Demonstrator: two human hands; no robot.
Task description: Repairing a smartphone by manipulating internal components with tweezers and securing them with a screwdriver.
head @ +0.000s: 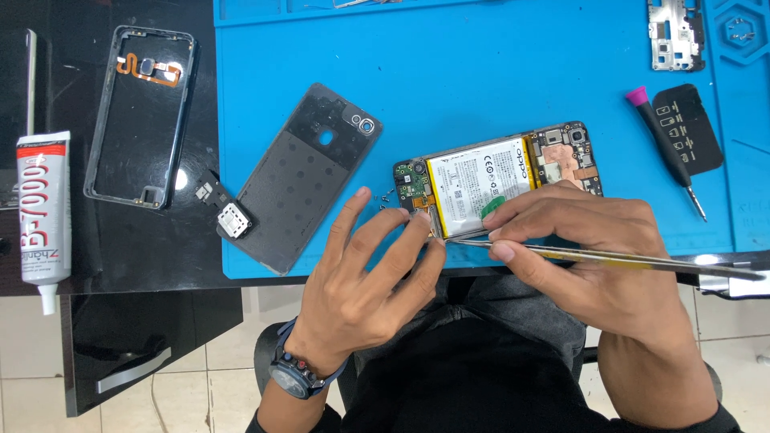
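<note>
My right hand (pixel 593 240) covers the near edge of the opened black phone with its white battery (pixel 481 180); the long metal tweezers' (pixel 626 258) tips are too small for me to see.

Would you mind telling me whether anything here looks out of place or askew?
The dark rectangular back cover lies askew, its lower corner overhanging the blue mat's left edge. Tiny loose screws sit scattered beside the opened phone.

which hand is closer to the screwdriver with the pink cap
Right. The right hand, holding tweezers, lies just left of the screwdriver; the left hand is farther left.
</note>
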